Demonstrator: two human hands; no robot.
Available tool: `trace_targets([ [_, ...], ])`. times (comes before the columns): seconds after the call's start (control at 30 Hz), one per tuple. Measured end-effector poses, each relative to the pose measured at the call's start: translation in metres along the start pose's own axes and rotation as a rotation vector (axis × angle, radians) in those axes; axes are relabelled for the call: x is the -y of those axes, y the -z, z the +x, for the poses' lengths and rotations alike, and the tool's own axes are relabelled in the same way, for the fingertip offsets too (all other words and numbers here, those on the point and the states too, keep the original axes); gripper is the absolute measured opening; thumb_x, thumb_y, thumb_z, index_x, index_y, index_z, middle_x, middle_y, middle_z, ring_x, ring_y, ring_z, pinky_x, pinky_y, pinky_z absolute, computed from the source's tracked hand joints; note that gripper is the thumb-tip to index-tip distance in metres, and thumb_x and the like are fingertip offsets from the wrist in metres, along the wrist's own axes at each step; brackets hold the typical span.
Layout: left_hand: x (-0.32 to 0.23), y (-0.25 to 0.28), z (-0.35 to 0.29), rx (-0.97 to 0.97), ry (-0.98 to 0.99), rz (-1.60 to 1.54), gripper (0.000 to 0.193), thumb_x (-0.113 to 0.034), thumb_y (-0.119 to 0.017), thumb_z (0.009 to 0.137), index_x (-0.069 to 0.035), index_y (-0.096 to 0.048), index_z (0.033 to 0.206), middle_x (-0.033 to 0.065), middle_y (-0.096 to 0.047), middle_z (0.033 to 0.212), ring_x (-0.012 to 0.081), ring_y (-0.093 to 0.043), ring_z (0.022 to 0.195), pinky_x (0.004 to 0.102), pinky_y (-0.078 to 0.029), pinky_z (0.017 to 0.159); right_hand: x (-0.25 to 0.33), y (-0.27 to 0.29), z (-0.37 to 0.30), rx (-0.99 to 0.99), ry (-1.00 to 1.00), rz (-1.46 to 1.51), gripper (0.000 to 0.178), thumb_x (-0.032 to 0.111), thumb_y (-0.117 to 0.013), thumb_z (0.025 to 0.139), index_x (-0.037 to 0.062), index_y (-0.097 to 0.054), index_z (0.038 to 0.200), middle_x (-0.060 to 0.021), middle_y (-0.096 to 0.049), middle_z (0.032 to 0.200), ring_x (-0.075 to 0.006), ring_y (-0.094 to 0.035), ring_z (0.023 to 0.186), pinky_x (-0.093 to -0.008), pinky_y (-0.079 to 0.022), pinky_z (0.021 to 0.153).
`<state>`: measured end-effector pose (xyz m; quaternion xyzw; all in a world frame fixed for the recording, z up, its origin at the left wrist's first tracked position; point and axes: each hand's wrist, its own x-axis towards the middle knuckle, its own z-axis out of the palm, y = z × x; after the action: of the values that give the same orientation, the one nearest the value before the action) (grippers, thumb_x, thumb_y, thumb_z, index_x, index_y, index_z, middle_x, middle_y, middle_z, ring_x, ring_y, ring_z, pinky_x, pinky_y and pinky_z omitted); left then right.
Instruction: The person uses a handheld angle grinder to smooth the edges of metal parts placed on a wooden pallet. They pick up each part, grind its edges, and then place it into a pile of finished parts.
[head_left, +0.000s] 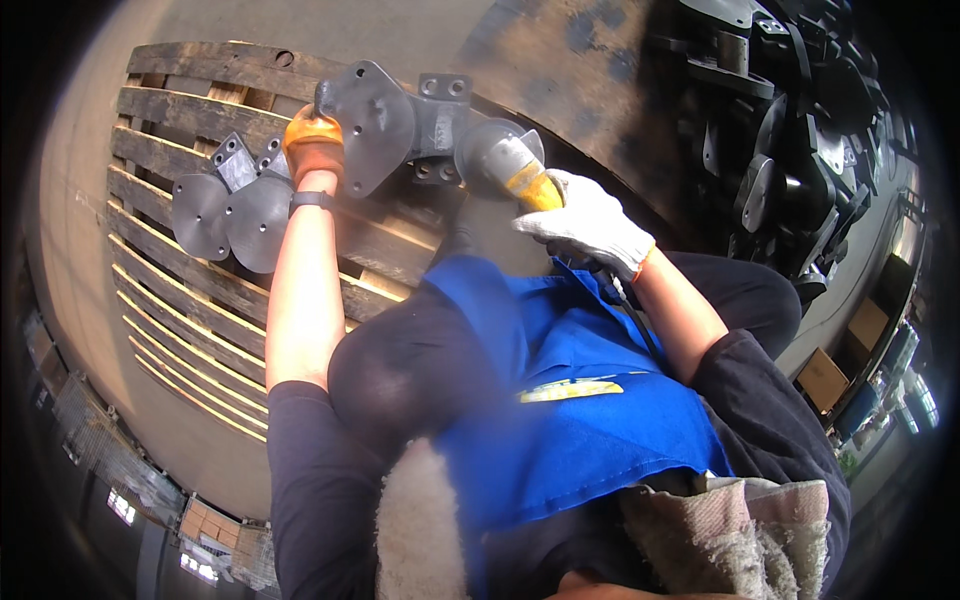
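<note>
My left hand (314,148), in an orange glove, is closed on the left edge of a dark metal bracket (378,130). This bracket has a rounded plate with holes and a narrower arm ending in drilled blocks. In a white glove, my right hand (592,218) wraps round an angle grinder (538,190) with a yellow and silver body. The grinder's round head lies against or just over the bracket's right end; whether the two touch I cannot tell. Below my left hand, two similar brackets (255,222) rest on a wooden pallet (180,110).
A heap of dark metal brackets (770,150) fills the upper right. Between it and the pallet lies a stained brown board or sheet (560,60). A cord (630,300) runs from the grinder past my blue apron (590,420). Cardboard boxes (825,380) stand far right.
</note>
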<state>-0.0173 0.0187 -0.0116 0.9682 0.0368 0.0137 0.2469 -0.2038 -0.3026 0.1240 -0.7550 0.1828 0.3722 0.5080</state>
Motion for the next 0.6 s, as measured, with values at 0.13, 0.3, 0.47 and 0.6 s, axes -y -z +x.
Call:
trace_targets([
  [0.13,-0.006,0.004,-0.002,0.01,0.001,0.018,0.021,-0.022,-0.057,0.091,-0.007,-0.071,0.095,0.0186,-0.071,0.088,0.0374,-0.068,0.085,0.0384,-0.053,0.074,0.0,-0.005,-0.002,0.012,0.014,-0.023,0.044,0.034,-0.08,0.078,0.0094,-0.061,0.109,-0.0012,-0.062,0.075,-0.0093,-0.058,0.059,-0.0242,-0.048,0.055],
  [0.3,0.021,-0.01,0.01,0.053,-0.054,0.022,0.02,-0.021,-0.058,0.091,-0.006,-0.071,0.096,0.018,-0.072,0.087,0.035,-0.069,0.084,0.037,-0.053,0.073,0.016,-0.009,-0.005,0.032,-0.022,-0.061,0.046,0.036,-0.078,0.078,0.0099,-0.062,0.112,-0.0019,-0.063,0.076,-0.0093,-0.06,0.061,-0.0245,-0.049,0.055],
  [0.47,0.017,-0.01,0.009,0.033,-0.034,0.037,0.021,-0.022,-0.058,0.091,-0.006,-0.071,0.095,0.0175,-0.072,0.086,0.0351,-0.069,0.082,0.0373,-0.053,0.073,0.01,-0.01,-0.004,0.047,-0.024,0.013,0.046,0.036,-0.077,0.079,0.0107,-0.061,0.113,-0.0016,-0.063,0.074,-0.0083,-0.06,0.058,-0.0227,-0.046,0.049],
  [0.6,0.023,-0.013,0.01,0.0,-0.081,0.03,0.023,-0.024,-0.058,0.091,-0.006,-0.071,0.093,0.0177,-0.072,0.086,0.0357,-0.069,0.083,0.0379,-0.054,0.074,0.013,-0.007,0.0,0.045,-0.004,0.022,0.046,0.036,-0.079,0.078,0.0102,-0.061,0.112,-0.0017,-0.062,0.073,-0.0091,-0.06,0.057,-0.0226,-0.045,0.046],
])
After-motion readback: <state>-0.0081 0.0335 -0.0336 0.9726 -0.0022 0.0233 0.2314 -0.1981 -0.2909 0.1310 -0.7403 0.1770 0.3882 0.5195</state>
